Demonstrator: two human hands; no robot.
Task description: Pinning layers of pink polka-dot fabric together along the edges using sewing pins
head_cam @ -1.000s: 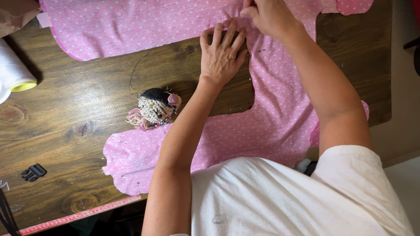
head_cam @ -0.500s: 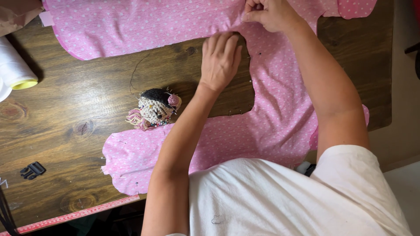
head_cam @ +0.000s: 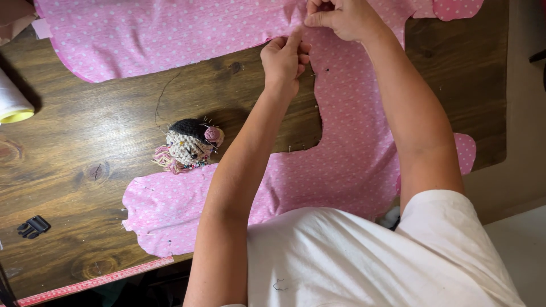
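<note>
Overhead, both of my hands worked at the far inner edge of the pink dotted fabric [head_cam: 352, 142], where the cut curve met the bare wood. My left hand [head_cam: 284, 57] was curled nearly shut, thumb and fingertips pinched together at the fabric's edge; whether something small sat between them, I could not tell. My right hand [head_cam: 341, 17] was closed in a loose fist just above it, fingers pinching a fold of the same fabric near the top of the frame. The two hands almost touched.

Fabric lay flat in a broad U shape: one wide band along the far side of the wooden table [head_cam: 85, 131], a strip down the right under my right forearm, and a lower band running left toward the near edge. Small pins showed along the cut edges. Open dark wood filled the hollow of the U.

A crocheted pincushion [head_cam: 190, 145], doll-headed with a dark cap and pink flower, sat in that open patch, just above the lower fabric band and well left of my left forearm. A white thread cone [head_cam: 12, 99] with a yellow base stood at the left edge. A black plastic buckle [head_cam: 33, 226] lay near the lower left. A red measuring tape [head_cam: 96, 281] ran along the table's near edge.
</note>
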